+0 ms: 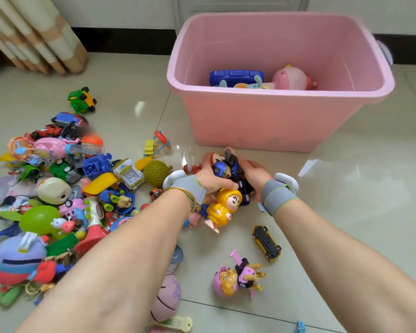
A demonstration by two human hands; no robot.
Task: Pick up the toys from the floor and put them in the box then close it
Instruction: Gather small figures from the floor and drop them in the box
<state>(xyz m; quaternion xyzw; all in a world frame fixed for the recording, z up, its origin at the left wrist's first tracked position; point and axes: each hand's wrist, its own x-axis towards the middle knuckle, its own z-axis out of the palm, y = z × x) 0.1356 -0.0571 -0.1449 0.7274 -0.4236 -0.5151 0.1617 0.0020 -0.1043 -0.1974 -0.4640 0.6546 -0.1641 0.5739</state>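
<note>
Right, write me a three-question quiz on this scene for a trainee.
1. True or false: the box holds no toys yet.
2. Where does the pile lie? A: left of the box. B: right of the box. C: behind the box.
3. Fill in: the left hand and right hand together grip a bundle of toys; the figure at its lower end is mostly ___.

Key: 1 false: a blue toy and a pink toy lie inside. 2 A. 3 yellow.
</note>
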